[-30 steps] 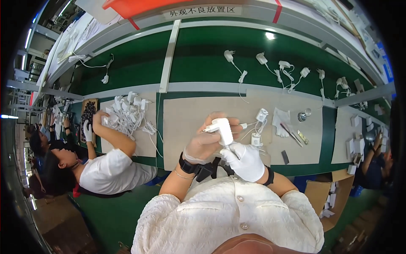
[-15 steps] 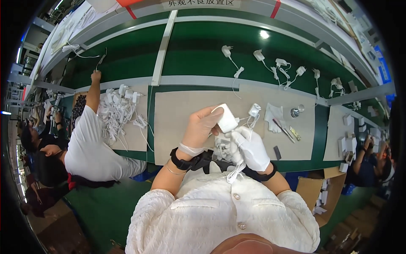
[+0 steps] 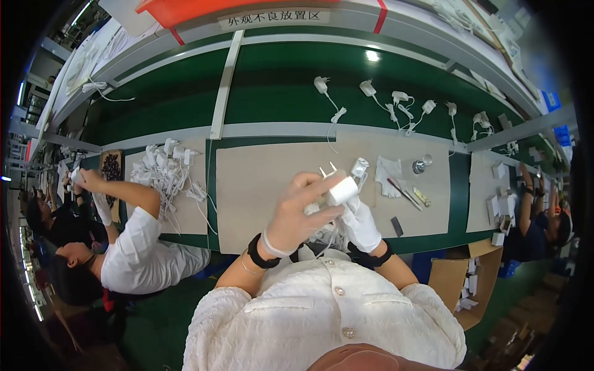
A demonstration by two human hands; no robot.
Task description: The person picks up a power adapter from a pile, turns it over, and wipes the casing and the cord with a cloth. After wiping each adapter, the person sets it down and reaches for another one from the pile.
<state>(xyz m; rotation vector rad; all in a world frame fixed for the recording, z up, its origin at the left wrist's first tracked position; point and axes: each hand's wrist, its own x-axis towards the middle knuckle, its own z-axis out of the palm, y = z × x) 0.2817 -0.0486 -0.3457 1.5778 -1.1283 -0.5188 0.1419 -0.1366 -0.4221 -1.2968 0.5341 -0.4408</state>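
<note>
My left hand (image 3: pixel 296 213), in a thin see-through glove, is closed around a white plug-in power adapter (image 3: pixel 342 191). The adapter's two metal prongs point up and away from me. Just right of it, my white-gloved right hand (image 3: pixel 362 227) has its fingers curled in close below the adapter; what they hold is hidden. A bundle of white cable (image 3: pixel 329 236) hangs below and between both hands, close to my shirt. Beyond them another white adapter (image 3: pixel 359 167) with its cord lies on the beige mat (image 3: pixel 260 179).
White gloves (image 3: pixel 390 176), tweezers (image 3: pixel 405 195), a metal-topped bottle (image 3: pixel 422 164) and a dark block (image 3: pixel 396 226) lie at right. Several adapters (image 3: pixel 368 88) line the green shelf. A corded adapter heap (image 3: pixel 164 164) sits left, beside a co-worker (image 3: pixel 142 247). A cardboard box (image 3: pixel 448 278) stands right.
My left hand has turned the adapter, so its prongs now show pointing away. My right hand has come slightly lower. The co-worker at left has drawn an arm back from the shelf.
</note>
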